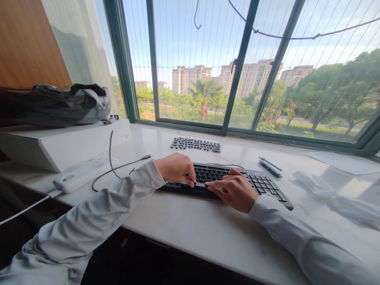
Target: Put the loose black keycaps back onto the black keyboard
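A black keyboard (pixel 208 173) lies on the white windowsill counter. Most of its main section shows bare key sockets, while the number pad at its right end carries keycaps. My left hand (pixel 175 169) is closed, its thumb and fingertips at the left part of the long space bar (pixel 201 185) along the keyboard's front edge. From the other side, my right hand (pixel 234 190) has thumb and index finger pinched at the bar's right end. Its other fingers curl over the sockets. Loose black keycaps (pixel 196 144) stand in rows behind the keyboard, near the window.
A white power strip (pixel 86 174) and a dark cable (pixel 111 168) lie to the left, before a white box (pixel 68 146) bearing a dark bag (pixel 56 105). On the right are a pen and dark slim case (pixel 270 168), clear plastic wrap (pixel 341 200) and paper (pixel 344 162).
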Demonstrator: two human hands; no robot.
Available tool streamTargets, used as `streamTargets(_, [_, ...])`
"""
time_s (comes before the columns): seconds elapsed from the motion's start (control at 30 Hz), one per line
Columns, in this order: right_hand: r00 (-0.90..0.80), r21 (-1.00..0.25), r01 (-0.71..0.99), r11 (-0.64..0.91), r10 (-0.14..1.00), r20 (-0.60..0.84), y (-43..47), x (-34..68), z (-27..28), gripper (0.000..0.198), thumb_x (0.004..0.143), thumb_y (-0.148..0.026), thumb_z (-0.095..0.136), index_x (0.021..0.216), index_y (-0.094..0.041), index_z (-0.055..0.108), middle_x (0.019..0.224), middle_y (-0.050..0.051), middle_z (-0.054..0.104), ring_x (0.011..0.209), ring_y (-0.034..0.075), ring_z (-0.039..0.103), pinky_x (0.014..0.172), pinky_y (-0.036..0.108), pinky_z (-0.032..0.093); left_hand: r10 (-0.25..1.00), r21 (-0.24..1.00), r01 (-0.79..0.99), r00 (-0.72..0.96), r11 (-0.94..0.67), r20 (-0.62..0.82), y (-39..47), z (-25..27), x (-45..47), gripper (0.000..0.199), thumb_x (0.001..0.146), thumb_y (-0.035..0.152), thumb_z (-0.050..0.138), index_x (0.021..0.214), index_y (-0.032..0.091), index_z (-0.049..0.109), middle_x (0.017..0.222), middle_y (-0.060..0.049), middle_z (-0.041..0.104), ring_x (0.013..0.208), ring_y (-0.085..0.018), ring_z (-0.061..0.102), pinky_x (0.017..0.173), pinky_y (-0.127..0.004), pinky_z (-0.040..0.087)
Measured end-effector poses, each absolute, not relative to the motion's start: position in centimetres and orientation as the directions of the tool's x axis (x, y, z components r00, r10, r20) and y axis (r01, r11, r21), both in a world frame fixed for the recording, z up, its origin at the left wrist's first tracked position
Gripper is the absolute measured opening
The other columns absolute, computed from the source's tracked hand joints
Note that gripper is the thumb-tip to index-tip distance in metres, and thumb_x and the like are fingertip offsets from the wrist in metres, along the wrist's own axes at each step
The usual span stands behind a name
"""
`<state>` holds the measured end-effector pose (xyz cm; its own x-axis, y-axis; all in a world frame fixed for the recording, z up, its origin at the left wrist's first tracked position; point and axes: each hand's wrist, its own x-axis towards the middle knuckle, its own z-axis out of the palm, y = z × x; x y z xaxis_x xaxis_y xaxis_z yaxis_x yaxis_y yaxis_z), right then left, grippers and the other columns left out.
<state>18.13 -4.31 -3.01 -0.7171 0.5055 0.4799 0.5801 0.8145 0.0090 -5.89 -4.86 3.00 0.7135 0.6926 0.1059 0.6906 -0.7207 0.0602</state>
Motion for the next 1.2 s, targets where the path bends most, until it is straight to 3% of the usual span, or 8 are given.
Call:
streamTargets(0.47, [-0.714, -0.054, 0.567, 0.822, 0.522, 0.466, -4.26, 17.94, -3.14, 0.028, 0.091, -0.039, 0.045, 0.097, -0.031, 0.071, 0.062, -0.002, 0.069, 0.051, 0.008, 0.054, 0.069, 0.030, 0.028, 0.778, 0.126, 0.768, 0.621, -0.628, 0.098, -4.89, 2.84, -5.63, 0.015, 0.067, 0.043, 0.071, 0.080, 0.036, 0.074, 0.079, 0.007, 0.072, 0.075, -0.012, 0.063, 0.062, -0.021, 0.036])
streamTargets(0.77, [-0.832, 0.206, 0.466, 0.861, 0.346, 0.433, -4.72, 18.10, -2.39, 0.032, 0.092, -0.032, 0.039, 0.095, -0.027, 0.070, 0.050, -0.001, 0.059, 0.048, 0.008, 0.046, 0.067, 0.030, 0.025, 0.804, 0.165, 0.788, 0.592, -0.593, 0.060, -4.91, 2.72, -5.35, 0.016, 0.065, 0.039, 0.072, 0.079, 0.032, 0.075, 0.075, 0.006, 0.072, 0.071, -0.011, 0.062, 0.060, -0.019, 0.037])
streamTargets(1.2, [-0.873, 0.293, 0.416, 0.861, 0.287, 0.395, -5.00, 17.78, -2.45, 0.028, 0.090, -0.027, 0.040, 0.101, -0.020, 0.065, 0.053, 0.000, 0.062, 0.051, 0.010, 0.050, 0.073, 0.032, 0.027, 0.798, 0.179, 0.781, 0.600, -0.599, 0.055, -4.60, 2.49, -5.22, 0.017, 0.063, 0.039, 0.073, 0.077, 0.030, 0.075, 0.072, 0.006, 0.071, 0.066, -0.010, 0.061, 0.056, -0.019, 0.037])
